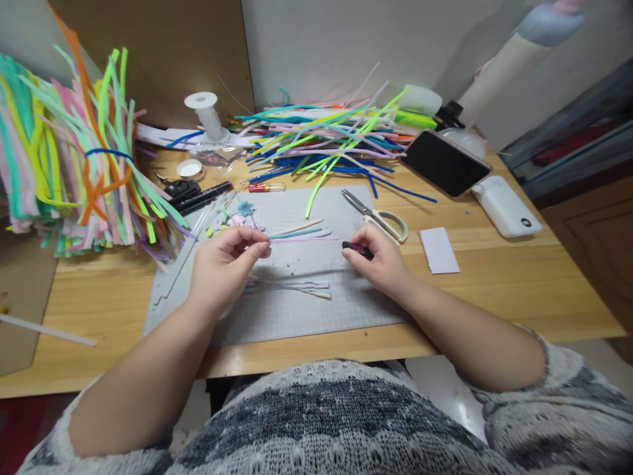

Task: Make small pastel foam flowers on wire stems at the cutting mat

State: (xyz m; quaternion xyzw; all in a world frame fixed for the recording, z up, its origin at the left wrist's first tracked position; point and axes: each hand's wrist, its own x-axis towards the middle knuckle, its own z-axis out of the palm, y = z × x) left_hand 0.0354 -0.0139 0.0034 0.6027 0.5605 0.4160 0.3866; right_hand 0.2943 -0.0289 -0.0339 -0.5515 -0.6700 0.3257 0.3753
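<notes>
My left hand (230, 260) is closed in a pinch above the left part of the grey cutting mat (277, 323). A thin pale purple strand (306, 239) runs right from its fingertips. My right hand (378, 260) is wrapped round a small black and pink tool (359, 250), over the mat's right part. Between the hands lie a few trimmed stems (301, 232), cream, blue and pale. Nearer me on the mat is a second small group of stems (316, 289). Scissors (380, 216) lie just beyond my right hand.
A large bundle of coloured fuzzy stems (64, 158) stands at the left. More stems (336, 135) are piled at the back, beside a white spool (208, 115). A phone (445, 163), a white power bank (509, 206) and a white card (439, 251) are at the right.
</notes>
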